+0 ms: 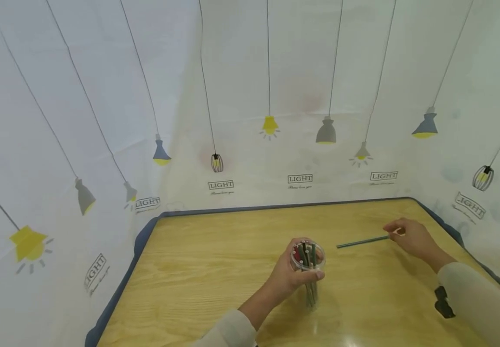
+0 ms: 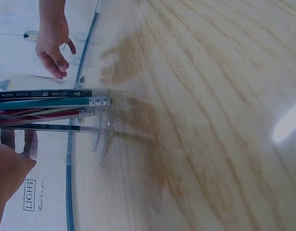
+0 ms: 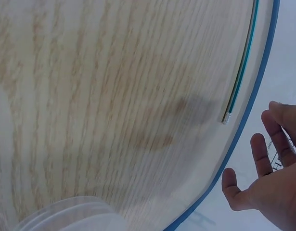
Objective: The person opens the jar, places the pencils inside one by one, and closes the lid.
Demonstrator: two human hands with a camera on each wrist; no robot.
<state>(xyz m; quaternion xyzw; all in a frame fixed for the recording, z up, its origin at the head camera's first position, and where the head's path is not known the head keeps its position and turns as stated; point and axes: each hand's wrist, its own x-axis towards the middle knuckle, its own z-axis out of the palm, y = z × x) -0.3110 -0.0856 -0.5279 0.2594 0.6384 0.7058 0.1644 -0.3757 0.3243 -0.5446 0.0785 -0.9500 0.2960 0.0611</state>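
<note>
My left hand [image 1: 282,279] grips a clear plastic cup [image 1: 313,296] near its rim, fingers and thumb wrapped around it. Several pencils [image 2: 46,102], dark, green and red, stand inside with their metal ends down in the cup's base. On the table to the right lies a single green pencil [image 1: 362,242], its silver end plain in the right wrist view. My right hand [image 1: 414,238] hovers over that pencil's right part and overlaps it in the head view. In the right wrist view its loosely bent fingers [image 3: 261,156] hold nothing and stay apart from the pencil.
The wooden table [image 1: 215,260] has a dark blue edge [image 1: 276,208] along its back and sides. White sheeting [image 1: 241,72] printed with hanging lamps rises behind and beside it. A black device [image 1: 442,303] is at the right sleeve.
</note>
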